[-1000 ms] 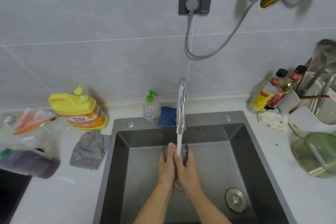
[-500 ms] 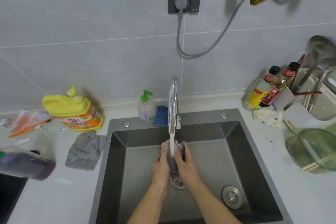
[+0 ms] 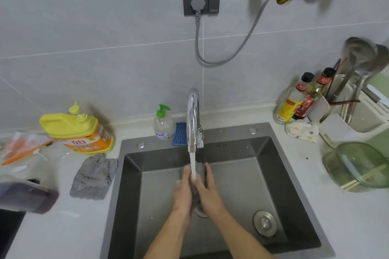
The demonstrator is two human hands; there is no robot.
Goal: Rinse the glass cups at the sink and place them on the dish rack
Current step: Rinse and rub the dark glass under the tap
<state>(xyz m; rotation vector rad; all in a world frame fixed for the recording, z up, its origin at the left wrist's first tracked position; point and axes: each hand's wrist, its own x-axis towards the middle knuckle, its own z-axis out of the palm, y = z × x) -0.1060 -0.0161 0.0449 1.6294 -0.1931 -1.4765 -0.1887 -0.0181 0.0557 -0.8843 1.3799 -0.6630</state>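
Observation:
Both my hands are in the steel sink [image 3: 273, 174], under water running from the chrome tap [image 3: 192, 120]. My left hand [image 3: 182, 190] and my right hand [image 3: 209, 189] face each other and hold a dark grey cloth [image 3: 201, 169] between them, with the stream falling onto it. No glass cup shows clearly in view. The white dish rack [image 3: 341, 126] stands on the counter at the right, with ladles and utensils upright in it.
A drain plug [image 3: 264, 222] lies on the sink floor at the right. Left of the sink are a grey rag [image 3: 93, 176], a yellow detergent jug [image 3: 77, 130] and a dark translucent container [image 3: 27, 197]. A soap pump [image 3: 162, 123], oil bottles [image 3: 299, 99] and a green glass bowl [image 3: 357, 166] are also here.
My hands stay under the stream with the cloth between them, shifting slightly against each other. The camera view has drifted a little.

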